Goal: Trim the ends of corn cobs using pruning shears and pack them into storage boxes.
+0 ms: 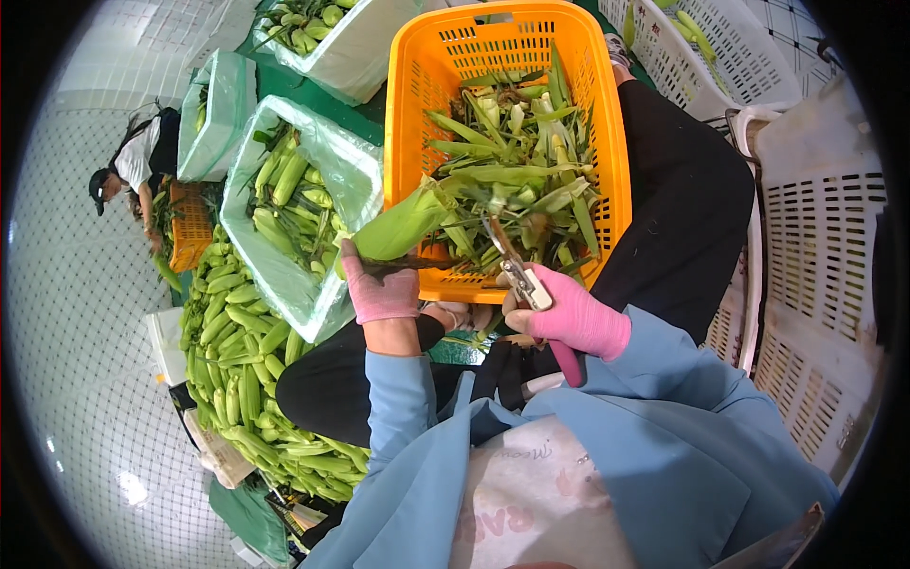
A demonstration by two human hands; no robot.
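My left hand [384, 291], in a pink glove with bare fingertips, holds an ear of corn in its green husk [399, 226] by one end. The ear's other end points up and right over an orange plastic crate [508, 13]. In my right hand [576, 313], also in a pink glove, is a pair of pruning shears [527, 284] with a pale grip and a pink handle. Their blades point up over the crate, apart from the ear. Cut corn husks and stalk ends [526, 174] lie inside the crate. A blurred scrap hovers by the blade tips.
A plastic-lined foam box [359, 163] with husked corn ears stands left of the crate. Below it spreads a large heap of corn [249, 341]. Another person [142, 156] bends over an orange crate at far left. White plastic crates [817, 249] stand at right.
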